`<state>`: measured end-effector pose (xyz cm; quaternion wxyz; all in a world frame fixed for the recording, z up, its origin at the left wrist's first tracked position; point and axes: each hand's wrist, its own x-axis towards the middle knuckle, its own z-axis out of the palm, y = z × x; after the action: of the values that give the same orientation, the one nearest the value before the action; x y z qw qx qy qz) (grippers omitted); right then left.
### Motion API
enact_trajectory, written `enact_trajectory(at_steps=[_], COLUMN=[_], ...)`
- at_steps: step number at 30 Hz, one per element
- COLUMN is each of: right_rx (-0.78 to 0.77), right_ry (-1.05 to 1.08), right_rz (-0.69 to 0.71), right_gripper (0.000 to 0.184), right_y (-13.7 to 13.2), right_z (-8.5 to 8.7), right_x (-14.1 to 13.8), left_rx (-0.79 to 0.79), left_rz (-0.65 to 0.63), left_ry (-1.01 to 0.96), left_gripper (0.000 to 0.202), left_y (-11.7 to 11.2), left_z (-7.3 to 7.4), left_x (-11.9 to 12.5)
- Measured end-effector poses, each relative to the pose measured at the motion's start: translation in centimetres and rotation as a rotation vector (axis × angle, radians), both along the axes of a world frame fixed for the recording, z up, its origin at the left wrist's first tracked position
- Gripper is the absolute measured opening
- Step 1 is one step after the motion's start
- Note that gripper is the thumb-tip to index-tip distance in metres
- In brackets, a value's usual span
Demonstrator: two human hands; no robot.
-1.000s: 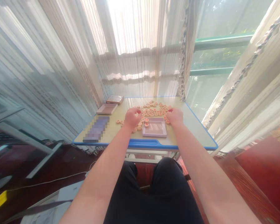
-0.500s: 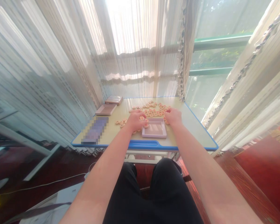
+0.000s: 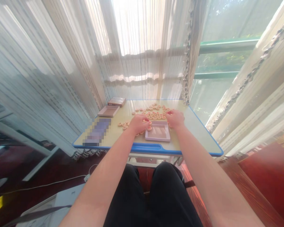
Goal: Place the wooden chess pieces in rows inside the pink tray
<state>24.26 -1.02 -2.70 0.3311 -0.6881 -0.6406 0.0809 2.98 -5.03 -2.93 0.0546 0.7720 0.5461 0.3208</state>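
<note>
Many round, pale wooden Chinese chess pieces [image 3: 156, 117] with red markings lie spread over the table. A shallow pinkish box tray [image 3: 158, 139] stands near the front edge, with a piece [image 3: 149, 128] inside its left side. My left hand [image 3: 138, 124] is over the tray's left edge, its fingers closed around what looks like a chess piece. Beyond the tray's right back corner, my right hand [image 3: 175, 119] has its fingertips pinched together at the edge of the group; whatever they hold is too small to make out. Some pieces are partly hidden under both hands.
At the table's left lie a second shallow tray [image 3: 109, 115], a brown lidded box [image 3: 117, 101] behind it and a blurred-out flat rectangle [image 3: 98, 132]. The table [image 3: 198, 138] has a blue rim. Sheer curtains [image 3: 142, 72] hang close behind it.
The fingers of my left hand have drawn together at the tray's left edge, where they were more spread. My right hand stays by the pieces, and the view has shifted slightly.
</note>
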Motion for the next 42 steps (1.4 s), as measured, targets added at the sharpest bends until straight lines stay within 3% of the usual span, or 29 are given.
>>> enact_trajectory(at_steps=[4, 9, 14, 17, 25, 32, 42], right_rx=[0.127, 0.111, 0.204, 0.228, 0.142, 0.090, 0.046], right_ry=[-0.017, -0.019, -0.015, -0.003, -0.036, -0.108, -0.092], right_rz=[0.136, 0.181, 0.234, 0.207, 0.195, 0.370, 0.303], right_gripper=[0.024, 0.021, 0.023, 0.026, 0.024, 0.020, 0.030], right_y=[-0.2, 0.0, 0.2, 0.2, 0.3, 0.4, 0.5], right_z=[0.0, -0.6, -0.8, -0.6, -0.8, -1.1, -1.3], right_x=[-0.6, -0.7, -0.7, -0.5, -0.5, -0.7, -0.5], left_rx=[-0.034, -0.041, -0.001, 0.010, 0.016, 0.020, -0.002], left_rz=[0.082, 0.112, 0.368, 0.444, 0.455, 0.443, 0.446], left_ry=[-0.031, -0.004, -0.005, -0.040, -0.079, 0.000, -0.015], left_gripper=[0.025, 0.018, 0.042, 0.050, 0.053, 0.040, 0.034], left_y=[0.2, 0.2, 0.3, 0.3, 0.3, 0.4, 0.5], left_z=[0.0, 0.1, 0.6, 0.7, 0.5, 0.3, 0.2], left_x=[-0.1, 0.0, -0.4, -0.7, -0.7, -0.8, -0.8])
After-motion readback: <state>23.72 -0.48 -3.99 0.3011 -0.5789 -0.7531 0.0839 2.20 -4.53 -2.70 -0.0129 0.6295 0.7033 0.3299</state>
